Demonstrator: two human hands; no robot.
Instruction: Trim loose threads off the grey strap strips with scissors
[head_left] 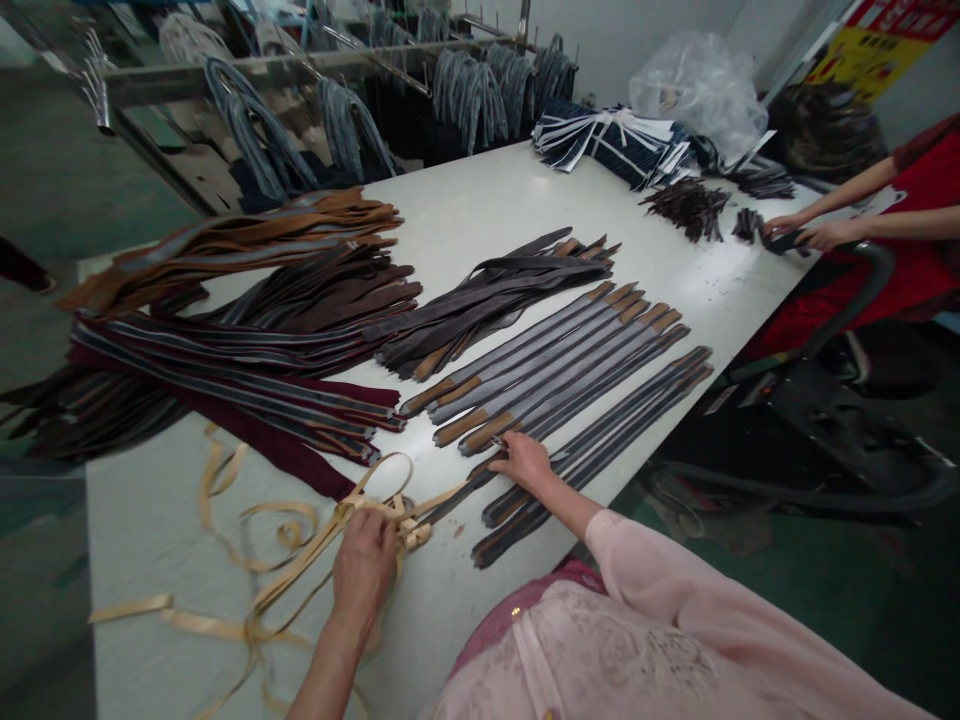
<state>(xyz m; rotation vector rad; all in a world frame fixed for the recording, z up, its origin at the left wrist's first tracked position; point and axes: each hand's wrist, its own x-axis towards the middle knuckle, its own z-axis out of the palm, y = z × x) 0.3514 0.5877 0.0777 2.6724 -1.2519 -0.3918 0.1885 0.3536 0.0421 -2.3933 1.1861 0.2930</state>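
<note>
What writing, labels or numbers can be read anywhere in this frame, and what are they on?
Nothing can be read.
Yellow and red poster at top right: carries print, too blurred and cut off to read.
Straps, tan ribbon under the left hand, table: no text visible.

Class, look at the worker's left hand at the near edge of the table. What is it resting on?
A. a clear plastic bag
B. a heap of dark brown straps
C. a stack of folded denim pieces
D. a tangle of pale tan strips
D: the left hand lies on the tangle of pale tan strips curling over the white table, while the right hand touches the grey straps.
</note>
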